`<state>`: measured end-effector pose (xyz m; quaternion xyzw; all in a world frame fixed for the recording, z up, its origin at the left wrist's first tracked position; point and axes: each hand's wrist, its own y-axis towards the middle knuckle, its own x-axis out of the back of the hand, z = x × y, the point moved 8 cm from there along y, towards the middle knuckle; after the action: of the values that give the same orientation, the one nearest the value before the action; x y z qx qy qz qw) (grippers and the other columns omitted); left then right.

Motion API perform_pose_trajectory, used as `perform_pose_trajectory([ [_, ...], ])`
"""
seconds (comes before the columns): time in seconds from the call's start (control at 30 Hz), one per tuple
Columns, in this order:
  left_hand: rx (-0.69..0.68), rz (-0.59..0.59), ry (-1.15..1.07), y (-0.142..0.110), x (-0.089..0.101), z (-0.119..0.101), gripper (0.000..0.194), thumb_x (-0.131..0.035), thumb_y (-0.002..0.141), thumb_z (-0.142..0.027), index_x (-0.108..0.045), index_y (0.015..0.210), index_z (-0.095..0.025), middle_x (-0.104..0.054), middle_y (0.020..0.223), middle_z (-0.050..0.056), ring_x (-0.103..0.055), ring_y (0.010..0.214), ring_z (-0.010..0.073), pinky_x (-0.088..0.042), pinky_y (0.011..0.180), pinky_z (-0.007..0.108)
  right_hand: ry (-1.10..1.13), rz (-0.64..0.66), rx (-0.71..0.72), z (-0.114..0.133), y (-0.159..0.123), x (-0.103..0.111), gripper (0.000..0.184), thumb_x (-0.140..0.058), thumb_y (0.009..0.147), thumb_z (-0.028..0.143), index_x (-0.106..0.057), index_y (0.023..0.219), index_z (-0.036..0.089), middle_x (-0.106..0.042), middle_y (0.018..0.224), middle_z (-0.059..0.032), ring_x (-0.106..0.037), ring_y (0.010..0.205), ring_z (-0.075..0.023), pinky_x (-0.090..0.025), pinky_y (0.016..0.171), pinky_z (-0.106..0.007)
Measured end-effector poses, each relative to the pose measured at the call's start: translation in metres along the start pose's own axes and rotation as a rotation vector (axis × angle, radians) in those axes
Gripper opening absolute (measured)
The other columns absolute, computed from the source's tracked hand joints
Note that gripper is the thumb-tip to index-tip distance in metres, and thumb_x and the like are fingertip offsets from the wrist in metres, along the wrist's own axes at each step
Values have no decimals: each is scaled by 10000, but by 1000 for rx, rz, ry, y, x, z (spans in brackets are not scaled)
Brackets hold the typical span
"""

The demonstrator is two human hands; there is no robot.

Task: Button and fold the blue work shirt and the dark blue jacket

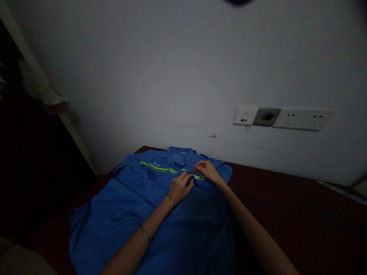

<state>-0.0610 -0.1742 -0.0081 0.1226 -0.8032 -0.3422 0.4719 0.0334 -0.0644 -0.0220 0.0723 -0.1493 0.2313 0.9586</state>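
A blue collared work shirt (126,214) lies front side up on a dark red-brown table, its collar toward the wall. Yellow-green stripes and white letters run across its chest. My left hand (180,187), with bands on the wrist and forearm, pinches the shirt's cloth just below the stripe on the right side of the chest. Close beside it, my right hand (207,170) has its fingers bent together at the stripe. What lies between the right fingertips is too small and dark to make out.
Behind the table (286,206) rises a pale wall (177,76) with scuff marks. Switch and socket plates (298,119) are set in it at right. A light strip (342,191) lies near the table's right back edge. A plastic bag (43,86) hangs at far left.
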Motion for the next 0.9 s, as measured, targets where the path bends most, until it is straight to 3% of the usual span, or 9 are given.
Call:
perform_pose_trajectory([
  [0.13, 88, -38, 46, 10, 32, 12, 205, -458, 823, -224, -591, 974, -182, -594, 909, 55, -566, 808, 135, -447, 751, 248, -45, 21, 59, 13, -3, -4, 144, -519, 723, 274, -570, 731, 140, -650, 686, -32, -560, 515, -95, -429, 442, -171],
  [0.23, 257, -43, 91, 6, 56, 51, 171, -503, 772, -192, -615, 898, -162, -606, 884, 54, -567, 796, 148, -441, 745, 269, -53, 77, 66, 19, -9, -17, 136, -512, 729, 264, -569, 743, 141, -643, 674, -26, -554, 512, -89, -416, 430, -160],
  [0.33, 461, 38, 90, -16, 67, 98, 138, -548, 702, -163, -635, 806, -137, -635, 818, 54, -578, 773, 164, -435, 730, 278, -53, 143, 65, 23, -18, -41, 135, -519, 735, 249, -574, 789, 139, -642, 696, -29, -554, 526, -81, -417, 426, -145],
  [0.47, 682, 168, -43, -52, 68, 136, 116, -558, 673, -200, -641, 706, -125, -633, 675, 19, -569, 651, 137, -410, 607, 224, -94, 296, 81, 26, -31, -87, 197, -522, 743, 240, -599, 883, 124, -634, 671, -35, -554, 519, -89, -425, 407, -154],
  [0.6, 882, 299, -274, -73, 54, 148, 235, -544, 691, -337, -601, 607, -125, -474, 411, -45, -404, 379, 69, -280, 404, 182, -189, 377, 76, 27, -34, -125, 230, -529, 730, 227, -611, 920, 127, -605, 589, -15, -528, 447, -91, -402, 360, -162],
  [0.7, 955, 404, -415, -78, 43, 148, 319, -543, 678, -431, -553, 552, -138, -358, 306, -70, -282, 287, 51, -185, 346, 185, -284, 380, 109, 31, -26, -139, 186, -511, 720, 187, -623, 857, 131, -578, 541, 5, -488, 384, -77, -372, 337, -162],
  [0.8, 986, 453, -517, -79, 39, 147, 296, -571, 645, -425, -549, 559, -143, -348, 288, -75, -251, 269, 46, -148, 332, 187, -366, 376, 158, 31, -16, -147, 141, -500, 695, 130, -628, 755, 133, -541, 489, 26, -460, 354, -65, -351, 338, -159],
  [0.9, 995, 465, -581, -80, 38, 146, 261, -586, 625, -391, -569, 581, -135, -345, 298, -81, -236, 276, 38, -132, 334, 186, -369, 393, 114, 23, -11, -152, 134, -507, 684, 115, -628, 740, 130, -548, 507, 25, -460, 361, -64, -356, 336, -159],
])
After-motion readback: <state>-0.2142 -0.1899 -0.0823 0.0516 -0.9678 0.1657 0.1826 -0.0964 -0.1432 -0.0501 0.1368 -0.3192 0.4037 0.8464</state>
